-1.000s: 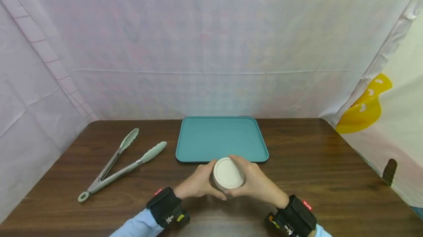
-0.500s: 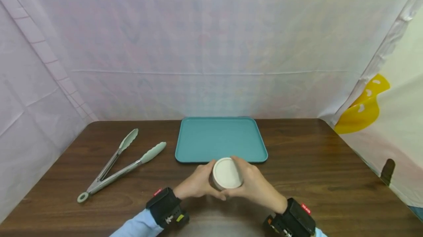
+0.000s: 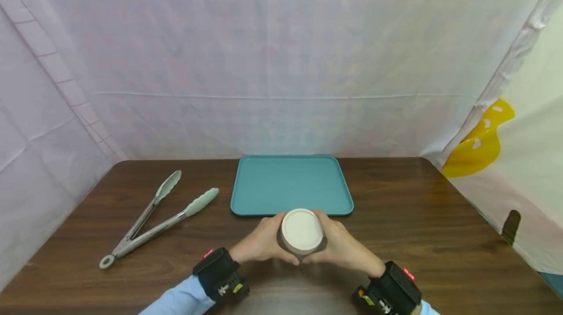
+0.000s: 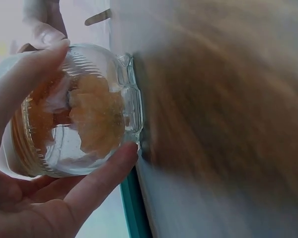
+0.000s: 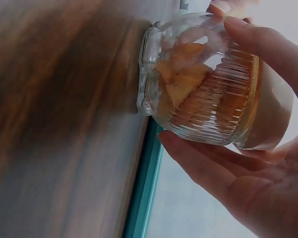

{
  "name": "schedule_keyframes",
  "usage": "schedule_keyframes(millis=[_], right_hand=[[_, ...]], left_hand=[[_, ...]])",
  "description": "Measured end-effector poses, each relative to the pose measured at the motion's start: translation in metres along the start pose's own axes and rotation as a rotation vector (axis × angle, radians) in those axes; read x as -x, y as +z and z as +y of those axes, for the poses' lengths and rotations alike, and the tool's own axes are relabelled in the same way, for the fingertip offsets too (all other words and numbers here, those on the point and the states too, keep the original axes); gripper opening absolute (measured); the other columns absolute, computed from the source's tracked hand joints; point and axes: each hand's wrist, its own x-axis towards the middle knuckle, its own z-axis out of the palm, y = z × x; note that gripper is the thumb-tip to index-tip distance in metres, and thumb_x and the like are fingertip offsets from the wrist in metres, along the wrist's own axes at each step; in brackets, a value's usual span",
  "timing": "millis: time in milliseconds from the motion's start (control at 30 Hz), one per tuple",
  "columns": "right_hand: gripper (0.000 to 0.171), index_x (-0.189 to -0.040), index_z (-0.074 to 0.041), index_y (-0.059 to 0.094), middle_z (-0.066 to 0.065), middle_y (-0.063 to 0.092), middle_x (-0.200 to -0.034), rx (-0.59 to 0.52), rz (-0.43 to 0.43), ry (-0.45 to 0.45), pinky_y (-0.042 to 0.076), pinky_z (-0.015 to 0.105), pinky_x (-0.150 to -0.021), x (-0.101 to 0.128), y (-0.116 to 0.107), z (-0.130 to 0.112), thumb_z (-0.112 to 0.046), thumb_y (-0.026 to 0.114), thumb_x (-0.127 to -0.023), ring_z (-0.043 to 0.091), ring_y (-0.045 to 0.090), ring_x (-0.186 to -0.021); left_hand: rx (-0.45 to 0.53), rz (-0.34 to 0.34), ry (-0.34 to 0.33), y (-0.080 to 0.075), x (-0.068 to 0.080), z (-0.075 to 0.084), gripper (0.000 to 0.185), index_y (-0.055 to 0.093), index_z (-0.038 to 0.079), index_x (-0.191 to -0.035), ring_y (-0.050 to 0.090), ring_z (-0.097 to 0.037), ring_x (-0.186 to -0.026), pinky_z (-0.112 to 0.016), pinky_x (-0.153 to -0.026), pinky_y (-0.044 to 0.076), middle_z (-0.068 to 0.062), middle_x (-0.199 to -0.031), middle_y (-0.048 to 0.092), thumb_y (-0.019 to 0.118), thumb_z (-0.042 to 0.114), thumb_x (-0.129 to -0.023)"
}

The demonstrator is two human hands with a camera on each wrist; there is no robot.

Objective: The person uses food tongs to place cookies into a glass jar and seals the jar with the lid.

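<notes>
The two hands have hardly moved since a moment ago. They hold the jar [image 3: 302,233] the same way, in about the same spot. It looks a tiny bit more to the left, but the whole picture has slid a little too, so the head may have turned.

The left hand [image 3: 262,244] is curled round the left side of the jar. The right hand [image 3: 342,248] is curled round the right side. The fingers [image 4: 100,174] press on the ribbed glass, and the thumbs nearly meet at the front.

There is one jar. It is clear glass with a white lid [image 3: 302,230] and has orange pieces [image 5: 185,74] inside. It stands on the table [image 3: 440,227], just in front of the tray's near edge.

There is one teal tray [image 3: 292,184]. There is one pair of tongs [image 3: 159,218] with pale green tips, lying well off to the left. There are two black wrist bands, one on each arm.

The table is dark brown wood. Pale sheets [image 3: 281,61] hang behind it and at both sides. A yellow shape [image 3: 477,147] shows on the right sheet.
</notes>
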Motion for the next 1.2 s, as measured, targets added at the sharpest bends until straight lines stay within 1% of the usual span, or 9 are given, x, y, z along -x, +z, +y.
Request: schedule_keyframes(millis=[167, 300, 500, 600, 700, 767, 933, 1067, 1200], right_hand=[[0.088, -0.127, -0.003, 0.036, 0.013, 0.051, -0.119, -0.006, 0.007, 0.035, 0.045, 0.042, -0.083, 0.006, -0.005, 0.003, -0.037, 0.081, -0.060, 0.027, 0.052, -0.105], [0.088, -0.128, -0.003, 0.035, 0.013, 0.051, -0.120, -0.018, 0.024, 0.063, 0.044, 0.043, -0.083, 0.014, -0.012, 0.008, -0.037, 0.080, -0.060, 0.029, 0.052, -0.106], [0.090, -0.132, -0.003, 0.031, 0.018, 0.048, -0.124, -0.061, 0.058, 0.147, 0.042, 0.047, -0.085, 0.029, -0.024, 0.017, -0.034, 0.080, -0.063, 0.034, 0.049, -0.110], [0.090, -0.132, -0.002, 0.031, 0.019, 0.046, -0.125, -0.065, 0.094, 0.181, 0.042, 0.048, -0.086, 0.035, -0.029, 0.020, -0.031, 0.080, -0.062, 0.036, 0.047, -0.112], [0.089, -0.131, 0.001, 0.031, 0.022, 0.045, -0.125, -0.078, 0.127, 0.196, 0.044, 0.045, -0.084, 0.041, -0.036, 0.027, -0.025, 0.081, -0.062, 0.037, 0.047, -0.111], [0.086, -0.129, 0.003, 0.033, 0.022, 0.046, -0.123, -0.084, 0.154, 0.209, 0.046, 0.040, -0.082, 0.046, -0.043, 0.032, -0.022, 0.081, -0.062, 0.037, 0.048, -0.109], [0.080, -0.126, 0.006, 0.035, 0.024, 0.045, -0.121, -0.092, 0.166, 0.243, 0.048, 0.034, -0.080, 0.059, -0.064, 0.048, -0.020, 0.079, -0.064, 0.037, 0.050, -0.106], [0.079, -0.128, 0.008, 0.032, 0.026, 0.043, -0.123, -0.100, 0.149, 0.251, 0.048, 0.033, -0.081, 0.068, -0.080, 0.062, -0.018, 0.077, -0.068, 0.039, 0.049, -0.107], [0.077, -0.130, 0.009, 0.030, 0.027, 0.040, -0.125, -0.123, 0.149, 0.268, 0.047, 0.034, -0.081, 0.075, -0.094, 0.074, -0.013, 0.075, -0.071, 0.039, 0.046, -0.109]], left_hand=[[-0.005, -0.003, 0.028, 0.005, -0.007, 0.004, 0.083, 0.042, 0.002, -0.124, 0.053, -0.024, -0.106, -0.034, -0.090, 0.043, -0.011, -0.117, 0.054, 0.084, 0.029, -0.057], [-0.001, -0.004, 0.040, 0.011, -0.014, 0.010, 0.083, 0.043, 0.003, -0.124, 0.053, -0.023, -0.106, -0.033, -0.090, 0.042, -0.010, -0.117, 0.054, 0.084, 0.029, -0.057], [0.010, 0.007, 0.056, 0.020, -0.030, 0.020, 0.084, 0.043, 0.006, -0.127, 0.051, -0.021, -0.108, -0.036, -0.092, 0.040, -0.008, -0.119, 0.054, 0.084, 0.030, -0.057], [0.027, 0.010, 0.060, 0.025, -0.040, 0.027, 0.084, 0.044, 0.007, -0.127, 0.050, -0.020, -0.108, -0.037, -0.094, 0.036, -0.006, -0.120, 0.054, 0.084, 0.029, -0.057], [0.044, 0.020, 0.062, 0.032, -0.052, 0.033, 0.083, 0.045, 0.007, -0.126, 0.050, -0.019, -0.108, -0.036, -0.094, 0.035, -0.006, -0.119, 0.055, 0.084, 0.029, -0.056], [0.062, 0.023, 0.061, 0.038, -0.060, 0.037, 0.084, 0.045, 0.006, -0.127, 0.050, -0.019, -0.108, -0.032, -0.093, 0.037, -0.007, -0.119, 0.055, 0.084, 0.029, -0.057], [0.068, 0.020, 0.059, 0.056, -0.085, 0.044, 0.085, 0.044, 0.004, -0.128, 0.050, -0.019, -0.109, -0.027, -0.091, 0.039, -0.009, -0.120, 0.054, 0.084, 0.029, -0.057], [0.004, 0.006, 0.073, 0.069, -0.107, 0.051, 0.085, 0.045, 0.002, -0.126, 0.052, -0.018, -0.108, -0.025, -0.090, 0.040, -0.010, -0.118, 0.056, 0.084, 0.031, -0.057], [-0.067, -0.014, 0.055, 0.079, -0.128, 0.060, 0.085, 0.046, 0.002, -0.125, 0.054, -0.018, -0.105, -0.023, -0.087, 0.042, -0.009, -0.115, 0.057, 0.083, 0.035, -0.056]])
